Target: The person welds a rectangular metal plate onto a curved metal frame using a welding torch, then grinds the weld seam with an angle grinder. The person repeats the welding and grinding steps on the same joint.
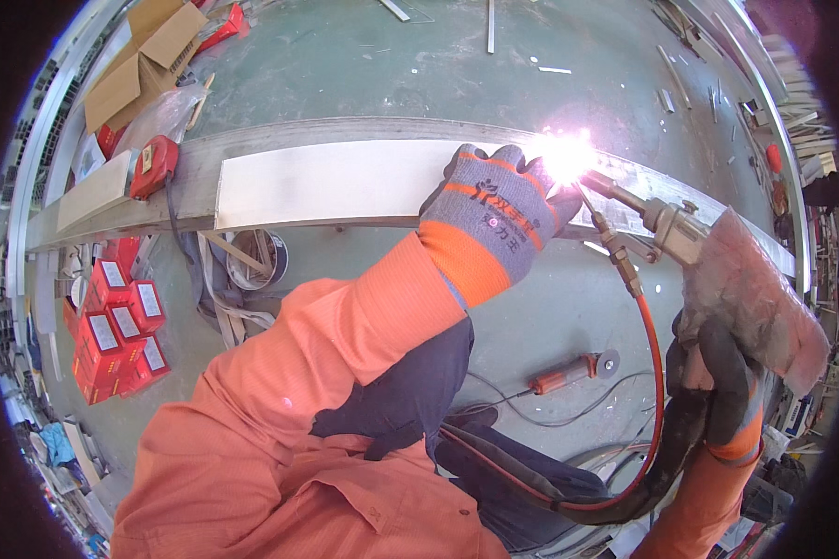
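Observation:
My left hand (489, 219), in a grey and orange glove, is closed over a pale flat metal bar (326, 182) lying on a long grey metal beam (252, 135). Its fingertips curl out of sight beyond the bar. Lower right, my gloved right hand (722, 382) wraps round the handle of a welding torch (676, 228), whose body is covered in clear plastic. The torch's nozzle points left at a glaring arc beside my left hand; the glare hides the metal there. A red hose (657, 373) runs down from a brass fitting by the torch.
A red tool (156, 168) sits on the beam's left part. Red boxes (112, 326) and a round tub (256, 261) stand on the floor at left. An angle grinder (573, 373) with its cable lies below the beam. An open cardboard box (144, 70) is at far left.

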Demonstrator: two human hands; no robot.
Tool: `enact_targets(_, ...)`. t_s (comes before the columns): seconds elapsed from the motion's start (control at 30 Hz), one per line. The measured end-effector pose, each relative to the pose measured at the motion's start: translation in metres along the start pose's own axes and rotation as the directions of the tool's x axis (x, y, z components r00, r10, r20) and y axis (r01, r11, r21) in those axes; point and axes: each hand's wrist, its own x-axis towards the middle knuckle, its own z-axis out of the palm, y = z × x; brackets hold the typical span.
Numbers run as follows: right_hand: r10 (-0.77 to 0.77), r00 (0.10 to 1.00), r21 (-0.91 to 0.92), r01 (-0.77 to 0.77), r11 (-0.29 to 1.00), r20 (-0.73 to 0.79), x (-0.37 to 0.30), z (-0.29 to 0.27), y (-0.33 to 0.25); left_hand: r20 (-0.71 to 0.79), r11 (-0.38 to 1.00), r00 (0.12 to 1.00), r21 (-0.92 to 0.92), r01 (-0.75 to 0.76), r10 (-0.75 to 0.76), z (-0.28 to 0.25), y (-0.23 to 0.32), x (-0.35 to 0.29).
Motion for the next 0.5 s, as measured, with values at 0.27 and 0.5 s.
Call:
enact_targets(0.27,0.003,0.991,-0.052,0.004,0.999,0.131,0.004,-0.023,0.007,-0.042,1.000,0.999,-0.003,-0.024,0.023,-0.003,-0.002,-0.005)
enact_targets(0.5,-0.182,0.976,-0.139,0.199,0.970,0.123,-0.002,-0.025,0.017,-0.126,0.982,0.989,-0.158,-0.101,0.081,-0.013,-0.012,-0.022)
